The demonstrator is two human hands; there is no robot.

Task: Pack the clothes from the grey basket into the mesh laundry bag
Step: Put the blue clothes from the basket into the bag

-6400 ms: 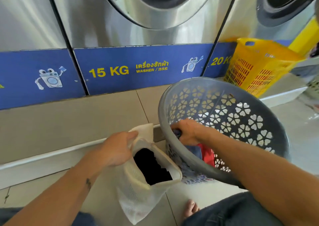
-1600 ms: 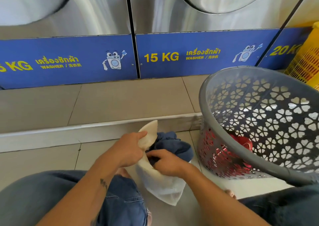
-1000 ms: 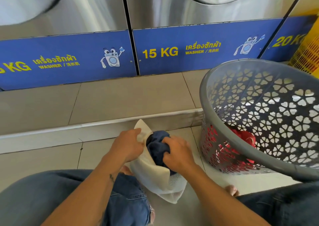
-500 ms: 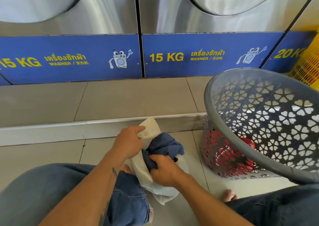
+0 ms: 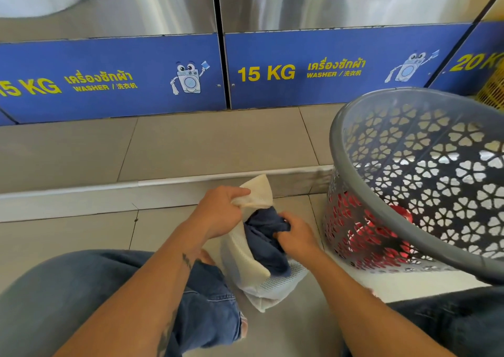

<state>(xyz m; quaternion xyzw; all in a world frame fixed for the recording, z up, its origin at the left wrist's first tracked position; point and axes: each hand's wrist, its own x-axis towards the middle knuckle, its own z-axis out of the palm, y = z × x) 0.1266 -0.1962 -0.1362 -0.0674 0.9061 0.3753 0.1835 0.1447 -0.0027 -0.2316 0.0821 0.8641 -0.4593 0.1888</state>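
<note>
The left hand [image 5: 218, 215] pinches the upper lip of the mesh laundry bag [image 5: 246, 260] and holds the mouth wide. The right hand [image 5: 296, 234] has its fingers curled round a dark blue garment [image 5: 266, 230] that sits half inside that mouth. The grey basket [image 5: 336, 149] leans just right of the bag, with a narrow strip of floor between them and red clothes [image 5: 362, 234] in its bottom. Left of the bag, a jeans knee [image 5: 81, 288] crowds in. Bare grey tiles [image 5: 81, 234] run beyond the bag to a raised step [image 5: 81, 190], then blue-panelled steel washers [image 5: 327, 7]. Half a second ago the right hand gripped lower on the bag; now it's up at the mouth.
</note>
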